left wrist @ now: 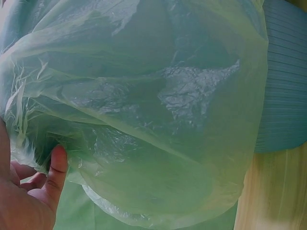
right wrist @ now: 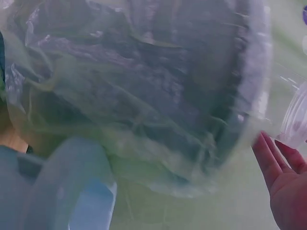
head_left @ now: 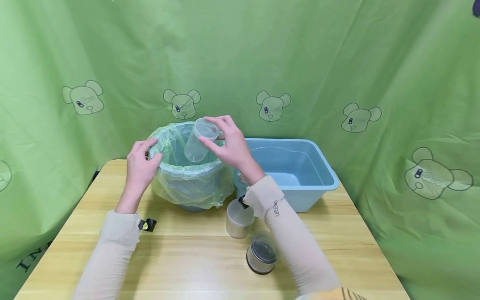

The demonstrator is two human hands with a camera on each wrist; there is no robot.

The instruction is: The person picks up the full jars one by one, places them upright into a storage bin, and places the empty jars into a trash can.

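A pale green trash bag (head_left: 198, 189) lines a blue bin (left wrist: 288, 76), its edge folded over the rim. My left hand (head_left: 140, 164) grips the bag at the bin's left rim, thumb outside the plastic in the left wrist view (left wrist: 41, 191). Over the opening, my right hand (head_left: 234, 146) holds a clear plastic jar (head_left: 196, 148) near its upper end, thumb on one side and fingers on the other. The jar leans, its lower end down inside the rim. In the right wrist view only part of the jar (right wrist: 297, 115) shows at the right edge.
Right of the bin stands a light blue rectangular tub (head_left: 288, 187). Nearer on the wooden table (head_left: 187, 258) are a clear jar (head_left: 240, 221) and a dark-lidded jar (head_left: 262, 254), both close to my right forearm. A green curtain (head_left: 232, 54) hangs behind.
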